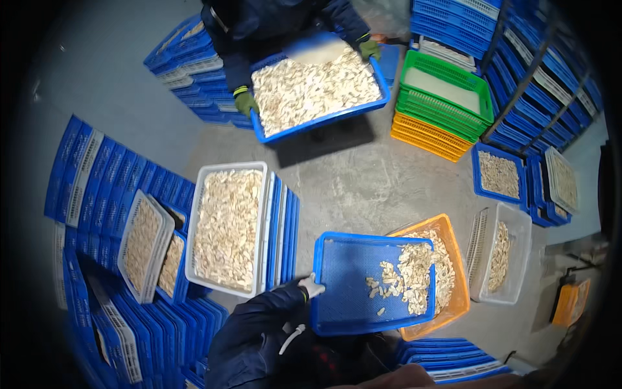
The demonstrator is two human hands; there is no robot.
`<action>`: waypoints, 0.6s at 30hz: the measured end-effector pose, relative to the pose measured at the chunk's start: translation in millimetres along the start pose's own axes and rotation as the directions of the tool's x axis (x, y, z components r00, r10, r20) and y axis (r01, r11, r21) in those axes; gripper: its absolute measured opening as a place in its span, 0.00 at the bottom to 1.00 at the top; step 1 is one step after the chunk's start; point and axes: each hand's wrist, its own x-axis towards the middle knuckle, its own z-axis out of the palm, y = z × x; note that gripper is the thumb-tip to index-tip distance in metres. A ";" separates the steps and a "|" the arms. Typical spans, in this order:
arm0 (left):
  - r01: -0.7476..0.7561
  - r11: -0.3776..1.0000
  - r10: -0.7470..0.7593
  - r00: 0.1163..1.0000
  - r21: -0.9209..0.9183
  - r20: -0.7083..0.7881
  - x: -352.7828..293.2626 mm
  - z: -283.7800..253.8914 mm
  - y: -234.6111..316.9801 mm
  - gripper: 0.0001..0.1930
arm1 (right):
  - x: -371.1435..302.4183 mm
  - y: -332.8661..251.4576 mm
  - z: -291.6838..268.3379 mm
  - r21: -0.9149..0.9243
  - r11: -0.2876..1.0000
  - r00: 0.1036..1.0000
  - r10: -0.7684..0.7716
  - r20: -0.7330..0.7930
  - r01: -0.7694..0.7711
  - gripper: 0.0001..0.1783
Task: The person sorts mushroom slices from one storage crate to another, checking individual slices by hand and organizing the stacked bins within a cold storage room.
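My left hand, in a white glove with a dark blue sleeve, grips the left rim of a shallow blue mesh tray. The tray is tipped to the right over an orange crate. Pale sliced pieces are heaped at the tray's right edge and lie in the orange crate beneath. My right hand does not show; the tray and my dark jacket cover the lower middle.
A white crate full of the same pale pieces rests on blue crates at left. Across the concrete floor, another person in green gloves holds a full blue crate. Green and orange crate stacks and blue racks stand at right.
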 end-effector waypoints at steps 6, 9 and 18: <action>0.034 0.999 -0.033 0.999 -0.037 0.019 -68.6 -19.2 -17.7 0.58 | 5.9 7.4 -16.7 -0.044 0.976 0.939 -0.216 -0.267 0.212 0.18; 0.056 0.998 -0.056 0.998 0.009 0.013 -116.8 -49.6 -15.8 0.57 | 36.2 -5.1 -18.9 -0.051 0.998 0.985 -0.044 -0.167 0.036 0.17; -0.116 0.992 0.112 0.991 0.045 0.074 -221.8 -98.3 63.5 0.19 | 92.2 -37.5 -1.8 0.066 0.992 0.903 -0.072 -0.423 0.110 0.20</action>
